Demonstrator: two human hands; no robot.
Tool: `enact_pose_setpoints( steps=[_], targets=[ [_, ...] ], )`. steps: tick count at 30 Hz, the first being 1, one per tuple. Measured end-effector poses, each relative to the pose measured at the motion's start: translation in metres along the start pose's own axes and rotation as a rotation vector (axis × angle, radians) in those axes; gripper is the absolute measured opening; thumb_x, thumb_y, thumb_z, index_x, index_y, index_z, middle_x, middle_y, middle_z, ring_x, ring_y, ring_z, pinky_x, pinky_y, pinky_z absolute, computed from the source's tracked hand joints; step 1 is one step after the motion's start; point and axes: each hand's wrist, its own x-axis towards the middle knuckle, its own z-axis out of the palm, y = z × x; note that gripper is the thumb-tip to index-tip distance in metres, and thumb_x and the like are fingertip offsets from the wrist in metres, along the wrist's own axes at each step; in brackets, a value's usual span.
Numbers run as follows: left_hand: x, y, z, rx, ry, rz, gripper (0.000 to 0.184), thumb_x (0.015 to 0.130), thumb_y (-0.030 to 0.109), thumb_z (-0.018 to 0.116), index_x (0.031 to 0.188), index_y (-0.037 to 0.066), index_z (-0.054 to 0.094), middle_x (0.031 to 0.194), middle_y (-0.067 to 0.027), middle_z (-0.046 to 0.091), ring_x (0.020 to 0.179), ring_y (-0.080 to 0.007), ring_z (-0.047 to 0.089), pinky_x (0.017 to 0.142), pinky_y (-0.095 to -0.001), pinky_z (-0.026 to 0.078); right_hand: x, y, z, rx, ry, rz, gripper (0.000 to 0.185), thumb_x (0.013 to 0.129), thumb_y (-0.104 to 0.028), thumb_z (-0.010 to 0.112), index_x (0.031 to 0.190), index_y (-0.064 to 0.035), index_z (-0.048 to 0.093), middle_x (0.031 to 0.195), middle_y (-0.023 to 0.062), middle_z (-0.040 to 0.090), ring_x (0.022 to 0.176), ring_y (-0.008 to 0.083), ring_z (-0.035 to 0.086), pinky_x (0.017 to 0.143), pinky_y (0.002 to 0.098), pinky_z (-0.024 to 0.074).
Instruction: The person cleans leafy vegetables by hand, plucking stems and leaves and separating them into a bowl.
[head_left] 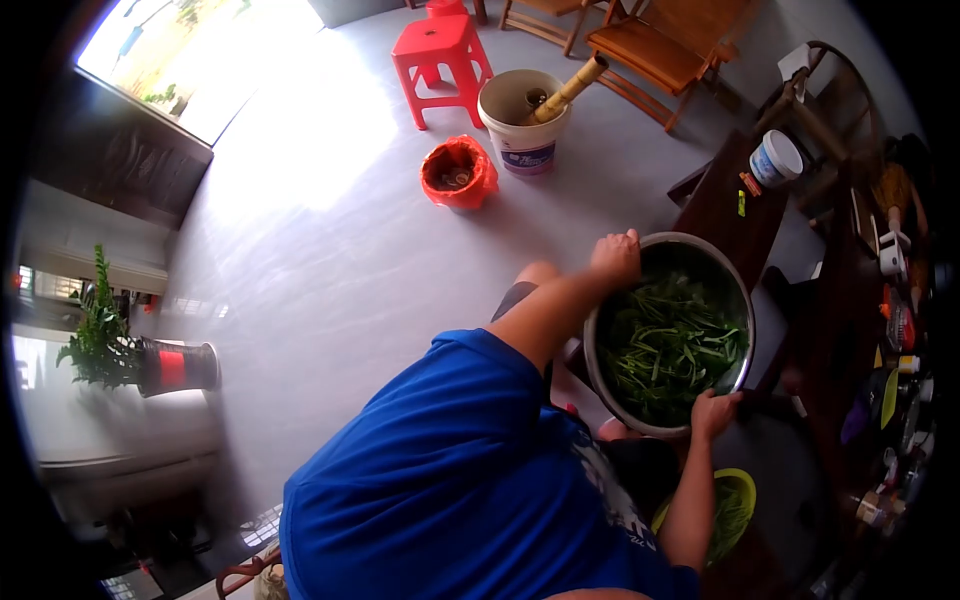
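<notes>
A round metal basin (pixel 742 380) full of leafy green vegetables (pixel 670 345) is held between my two hands. My left hand (pixel 615 260) is closed on the basin's upper-left rim, its fingers over the edge. At the lower-right rim, my right hand (pixel 714 413) grips the metal with fingers wrapped round it. Below my right forearm, partly hidden by it, sits a yellow-green basket (pixel 745 485) with more greens inside.
A red-lined bin (pixel 458 172), a white bucket (pixel 525 130) holding a bamboo tube and a red stool (pixel 437 55) stand on the floor. A dark bench (pixel 735 215) bears a small white tub (pixel 775 160). A potted plant (pixel 180 367) is at left.
</notes>
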Motion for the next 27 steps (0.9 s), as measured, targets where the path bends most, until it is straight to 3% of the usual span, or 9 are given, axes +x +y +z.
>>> enact_pose_setpoints(
  steps=[3, 6, 8, 14, 16, 20, 22, 27],
  targets=[
    [-0.008, 0.010, -0.025, 0.001, -0.016, -0.026, 0.028, 0.082, 0.022, 0.071, 0.106, 0.006, 0.068, 0.104, -0.0167, 0.070, 0.097, -0.0335, 0.069, 0.081, -0.0464, 0.056, 0.009, -0.004, 0.011, 0.017, 0.014, 0.002, 0.065, 0.089, -0.017, 0.064, 0.138, 0.0153, 0.037, 0.120, 0.0368, 0.059, 0.108, 0.0496, 0.061, 0.095, 0.0523, 0.0495],
    [-0.003, 0.003, -0.006, -0.046, 0.003, -0.010, 0.031, 0.083, 0.024, 0.072, 0.108, 0.006, 0.067, 0.105, -0.0171, 0.070, 0.094, -0.0344, 0.070, 0.081, -0.0479, 0.056, 0.002, 0.000, 0.005, -0.004, 0.047, 0.019, 0.066, 0.088, -0.020, 0.065, 0.139, 0.0129, 0.037, 0.123, 0.0352, 0.059, 0.112, 0.0491, 0.059, 0.096, 0.0515, 0.0496],
    [-0.004, -0.001, 0.000, 0.076, 0.096, 0.077, 0.025, 0.090, 0.020, 0.059, 0.107, 0.002, 0.057, 0.094, -0.0199, 0.073, 0.090, -0.0367, 0.073, 0.080, -0.0473, 0.058, 0.004, 0.006, 0.016, 0.000, 0.101, 0.007, 0.068, 0.088, -0.021, 0.066, 0.140, 0.0114, 0.037, 0.124, 0.0338, 0.060, 0.115, 0.0474, 0.058, 0.097, 0.0512, 0.0496],
    [0.006, -0.013, 0.006, 0.095, -0.026, 0.059, 0.028, 0.092, 0.022, 0.054, 0.112, 0.003, 0.058, 0.102, -0.0239, 0.072, 0.099, -0.0407, 0.070, 0.086, -0.0506, 0.056, -0.002, -0.007, 0.001, 0.019, 0.048, 0.063, 0.070, 0.088, -0.020, 0.066, 0.142, 0.0122, 0.035, 0.122, 0.0316, 0.061, 0.112, 0.0439, 0.059, 0.098, 0.0487, 0.0490],
    [0.010, -0.018, 0.012, 0.096, -0.023, 0.056, 0.029, 0.092, 0.023, 0.054, 0.114, 0.004, 0.058, 0.105, -0.0246, 0.072, 0.101, -0.0426, 0.069, 0.087, -0.0517, 0.055, -0.002, -0.004, 0.003, 0.051, 0.047, 0.093, 0.071, 0.088, -0.020, 0.066, 0.142, 0.0129, 0.034, 0.117, 0.0302, 0.062, 0.111, 0.0429, 0.059, 0.097, 0.0482, 0.0498],
    [-0.021, 0.033, -0.043, 0.122, -0.036, 0.016, 0.035, 0.089, 0.026, 0.058, 0.116, 0.004, 0.055, 0.108, -0.0266, 0.070, 0.103, -0.0453, 0.067, 0.090, -0.0527, 0.054, -0.002, -0.008, -0.004, 0.085, 0.003, 0.119, 0.071, 0.088, -0.020, 0.065, 0.141, 0.0136, 0.033, 0.113, 0.0308, 0.061, 0.110, 0.0424, 0.057, 0.093, 0.0471, 0.0522],
    [-0.021, 0.029, -0.039, 0.134, 0.001, 0.054, 0.038, 0.089, 0.029, 0.061, 0.114, 0.002, 0.055, 0.106, -0.0282, 0.070, 0.102, -0.0462, 0.067, 0.091, -0.0531, 0.053, -0.003, -0.003, 0.002, 0.092, 0.051, 0.048, 0.070, 0.088, -0.020, 0.065, 0.140, 0.0143, 0.032, 0.112, 0.0321, 0.060, 0.110, 0.0433, 0.057, 0.091, 0.0464, 0.0534],
    [-0.021, 0.018, -0.032, 0.202, 0.047, 0.113, 0.044, 0.088, 0.036, 0.067, 0.111, 0.000, 0.055, 0.102, -0.0283, 0.069, 0.100, -0.0457, 0.067, 0.088, -0.0532, 0.054, -0.012, -0.016, -0.024, 0.114, -0.040, 0.107, 0.072, 0.088, -0.015, 0.064, 0.142, 0.0170, 0.028, 0.115, 0.0342, 0.057, 0.109, 0.0431, 0.056, 0.094, 0.0465, 0.0514]
  ],
)
